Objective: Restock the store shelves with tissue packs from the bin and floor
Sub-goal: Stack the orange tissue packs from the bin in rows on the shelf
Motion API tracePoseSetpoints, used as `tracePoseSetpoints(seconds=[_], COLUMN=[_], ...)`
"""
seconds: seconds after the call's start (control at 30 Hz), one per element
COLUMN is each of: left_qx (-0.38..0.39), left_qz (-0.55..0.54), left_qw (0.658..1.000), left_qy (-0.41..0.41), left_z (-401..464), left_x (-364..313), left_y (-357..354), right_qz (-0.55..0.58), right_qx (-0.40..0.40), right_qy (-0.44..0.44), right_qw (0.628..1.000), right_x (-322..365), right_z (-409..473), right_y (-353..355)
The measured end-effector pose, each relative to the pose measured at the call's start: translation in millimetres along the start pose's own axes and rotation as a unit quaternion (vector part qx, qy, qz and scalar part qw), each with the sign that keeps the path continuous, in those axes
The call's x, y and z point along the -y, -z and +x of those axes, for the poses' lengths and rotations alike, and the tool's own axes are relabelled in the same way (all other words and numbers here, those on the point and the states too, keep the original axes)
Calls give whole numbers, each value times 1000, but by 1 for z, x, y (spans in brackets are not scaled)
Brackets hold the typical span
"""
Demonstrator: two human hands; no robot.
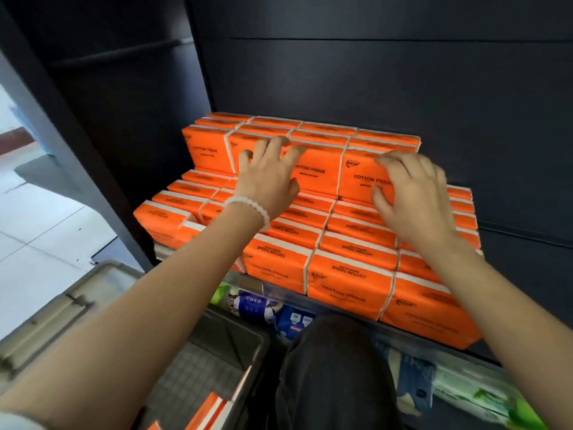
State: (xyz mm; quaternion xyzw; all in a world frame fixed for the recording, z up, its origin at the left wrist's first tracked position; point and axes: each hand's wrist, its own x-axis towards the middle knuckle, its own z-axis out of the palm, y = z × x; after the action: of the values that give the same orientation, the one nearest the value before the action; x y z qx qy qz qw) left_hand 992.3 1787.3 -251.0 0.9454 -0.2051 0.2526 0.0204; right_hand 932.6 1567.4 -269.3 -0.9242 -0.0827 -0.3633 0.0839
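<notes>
Orange "Cotton Tissue" packs (347, 280) fill the dark shelf in several rows, with a second tier (210, 150) stacked at the back. My left hand (266, 178), with a white bead bracelet on the wrist, rests with spread fingers on the front of an upper-tier pack (319, 169). My right hand (415, 193) lies on the neighbouring upper-tier pack (359, 178), fingers over its top edge and thumb against its front. A grey bin (223, 361) stands below on the left, with a few orange packs (207, 411) in its near corner.
The dark back panel (403, 82) rises behind the stack. On the lower shelf lie blue and green tissue packages (257, 305). The bin's hinged lid (62, 308) hangs open at the left over a pale tiled floor (37, 231). My dark-clothed knee (335, 373) is below.
</notes>
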Motion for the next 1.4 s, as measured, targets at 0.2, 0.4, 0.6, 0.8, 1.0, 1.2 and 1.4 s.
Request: tracePoseSetpoints(seconds=[0.2,0.4,0.6,0.8,1.0,1.2,1.4], left_qx=[-63,-2,71,111,258,420,465], left_qz=[-29,-24,-41,-57,-75,-213,-253], left_qw=[995,976,935,898,827,672,602], left_qy=[75,215,346,422,493,572,598], left_z=[-113,-247,-354,-398,-430,-438,-442], left_x=[42,93,117,133,160,167,164], left_y=[14,8,-11,-32,-66,-134,-186], right_qz=[105,183,243,257,213,83,83], right_qx=[-3,46,168,282,483,692,755], right_qy=[72,137,180,161,131,31,-25], right_qw=[992,972,938,910,839,716,650], right_x=[78,164,235,282,313,305,312], right_z=[-31,-76,-121,-139,-157,-204,-229], right_y=[-2,-28,-78,-118,-171,-240,-286])
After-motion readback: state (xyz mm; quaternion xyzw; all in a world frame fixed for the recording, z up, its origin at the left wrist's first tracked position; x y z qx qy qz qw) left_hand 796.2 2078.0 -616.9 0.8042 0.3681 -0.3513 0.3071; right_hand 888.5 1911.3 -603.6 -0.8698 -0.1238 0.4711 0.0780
